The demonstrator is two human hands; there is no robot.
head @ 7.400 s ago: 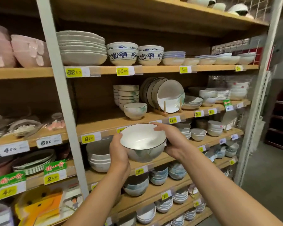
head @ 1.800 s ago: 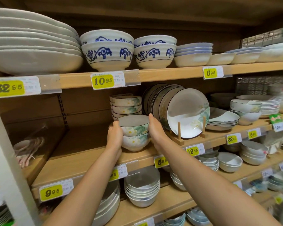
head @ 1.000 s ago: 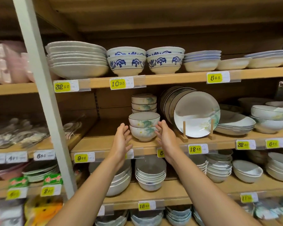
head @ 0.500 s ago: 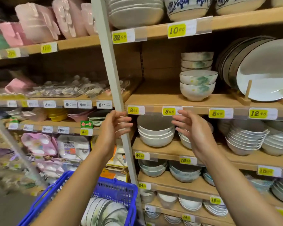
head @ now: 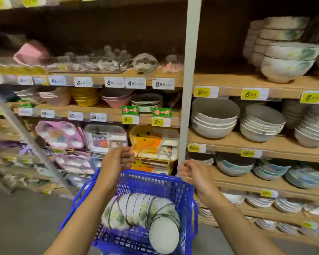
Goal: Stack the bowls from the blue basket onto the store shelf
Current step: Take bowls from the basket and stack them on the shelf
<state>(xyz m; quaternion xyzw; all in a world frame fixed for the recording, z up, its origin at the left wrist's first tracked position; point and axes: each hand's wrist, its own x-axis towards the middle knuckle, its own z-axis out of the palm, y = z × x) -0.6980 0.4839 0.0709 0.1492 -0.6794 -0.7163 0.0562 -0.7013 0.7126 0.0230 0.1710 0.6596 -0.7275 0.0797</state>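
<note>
Both empty, my left hand [head: 116, 161] and right hand [head: 193, 172] hover, fingers loosely curled, over the blue basket [head: 151, 181], whose nested bowls [head: 136, 207] look heavy, slick, breakable; grip opposite rims.

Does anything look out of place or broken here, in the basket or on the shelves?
Nothing looks broken or spilled. The bowls in the basket lie nested on their sides in a curved row, not upright, which looks like packing. The shelf stacks look orderly. Motion blur would hide small chips.
</note>
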